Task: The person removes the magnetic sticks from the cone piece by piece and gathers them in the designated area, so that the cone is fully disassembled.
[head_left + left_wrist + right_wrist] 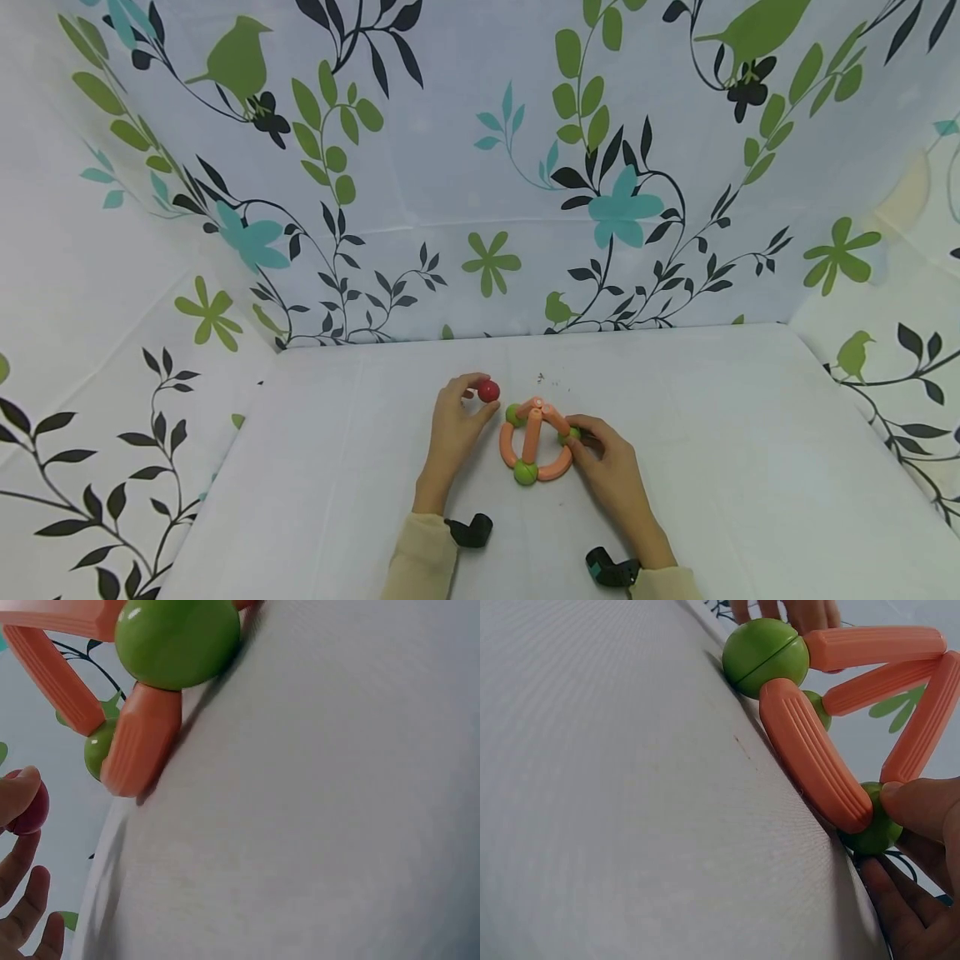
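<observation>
A red ball (488,392) is pinched between the thumb and fingers of my left hand (453,429), held up beside the toy frame. That frame is built of orange rods (532,437) and green balls: curved rods form a ring on the table, and straight ones rise from the balls to meet at a peak. With thumb and fingers, my right hand (611,458) grips the green ball (877,829) at the ring's right corner. The front green ball (180,641) and the back-left green ball (515,415) are untouched. In the left wrist view, the thumb partly covers the red ball.
A white cloth covers the table (337,467). Behind it hangs a curtain (420,167) printed with leaves and birds. Black wrist cameras are strapped on, one at the left wrist (471,531) and one at the right. Small dark marks lie behind the frame.
</observation>
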The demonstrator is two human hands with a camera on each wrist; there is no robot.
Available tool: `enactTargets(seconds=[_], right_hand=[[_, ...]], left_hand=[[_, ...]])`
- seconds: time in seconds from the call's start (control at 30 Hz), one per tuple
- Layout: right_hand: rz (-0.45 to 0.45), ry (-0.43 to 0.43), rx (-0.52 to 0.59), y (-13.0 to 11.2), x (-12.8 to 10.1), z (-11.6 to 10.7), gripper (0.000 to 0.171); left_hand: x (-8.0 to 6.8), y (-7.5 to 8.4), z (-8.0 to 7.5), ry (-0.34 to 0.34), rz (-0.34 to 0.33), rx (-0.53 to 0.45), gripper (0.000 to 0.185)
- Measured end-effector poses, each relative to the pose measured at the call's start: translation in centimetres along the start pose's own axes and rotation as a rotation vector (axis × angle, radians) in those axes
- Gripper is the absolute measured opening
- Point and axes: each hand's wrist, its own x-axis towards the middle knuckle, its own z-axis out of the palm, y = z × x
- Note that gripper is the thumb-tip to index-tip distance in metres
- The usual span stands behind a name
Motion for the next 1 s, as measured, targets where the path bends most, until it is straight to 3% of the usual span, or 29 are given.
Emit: enactTargets(seconds=[0.23, 0.5, 1.0], right_hand=[[0.000, -0.002, -0.006, 0.0, 0.0, 0.0, 0.032], [-0.008, -0.006, -0.007, 0.0, 0.0, 0.0, 0.032], [0.004, -0.007, -0.006, -0.2, 0.0, -0.1, 0.031]], left_hand=[[-0.1, -1.7, 0.6, -0.031, -0.006, 0.007, 0.039], [-0.1, -2.8, 1.1, -0.082, 0.007, 0.101, 0.039], [-0.3, -3.2, 1.1, -0.111, 0.018, 0.138, 0.041]])
